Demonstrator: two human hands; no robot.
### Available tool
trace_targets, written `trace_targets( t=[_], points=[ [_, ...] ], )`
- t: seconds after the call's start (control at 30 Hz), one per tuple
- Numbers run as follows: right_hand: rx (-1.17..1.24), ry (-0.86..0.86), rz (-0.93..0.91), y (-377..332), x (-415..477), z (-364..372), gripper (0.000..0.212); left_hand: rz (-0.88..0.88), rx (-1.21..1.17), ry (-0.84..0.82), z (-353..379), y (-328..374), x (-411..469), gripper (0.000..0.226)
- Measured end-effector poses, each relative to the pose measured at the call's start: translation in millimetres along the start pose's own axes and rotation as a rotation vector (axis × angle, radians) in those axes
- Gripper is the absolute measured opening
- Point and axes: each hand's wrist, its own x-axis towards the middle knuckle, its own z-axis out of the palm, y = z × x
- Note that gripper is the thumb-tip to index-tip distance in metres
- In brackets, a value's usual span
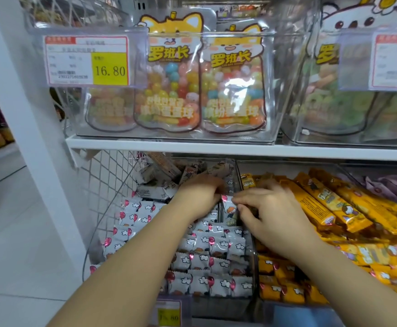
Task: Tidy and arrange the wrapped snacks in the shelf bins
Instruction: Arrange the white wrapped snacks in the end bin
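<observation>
The left hand [200,197] and the right hand [270,213] meet over the clear wall [254,260] that divides two bins on the lower shelf. Between them one packet [228,208], white with a red balloon print, stands on end at the back of that wall. The right hand's curled fingertips [238,204] pinch its right edge. The left hand's fingers are bent beside the packet's top, but they are blurred, so I cannot tell whether they grip it or only touch it.

The left bin [218,308] holds white snacks [204,256] with the same balloon print, laid in overlapping rows toward the front and jumbled at the back. The right bin [287,164] holds long yellow bars [334,208] lying at a slant, with small yellow packets [287,279] in front of them.

A wire mesh [103,185] closes the shelf's left side. Above the white shelf board [216,147], clear bins hold candy bags [169,79] with a cat drawing, beside a price tag [87,61] reading 16.80.
</observation>
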Motion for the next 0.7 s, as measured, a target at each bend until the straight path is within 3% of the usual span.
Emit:
trace_targets(
  t=[0.07,0.2,0.37,0.47,0.7],
  points=[
    [-0.043,-0.069,0.007,-1,2,0,0.032,-0.008,-0.113,0.012,-5,-1,-1,0.017],
    [-0.054,-0.137,-0.007,-2,3,1,0.037,0.024,-0.043,-0.074,-9,-2,-4,0.027],
    [0.138,0.049,0.083,0,-1,-6,0.026,0.06,-0.111,-0.005,-10,-4,-19,0.031],
    [0.111,0.028,0.118,6,-5,-7,0.026,0.064,-0.006,-0.077,-1,2,-26,0.039],
    [0.138,-0.031,0.122,14,-6,0,0.031,-0.019,0.253,-0.082,17,11,-11,0.029]
  ],
)
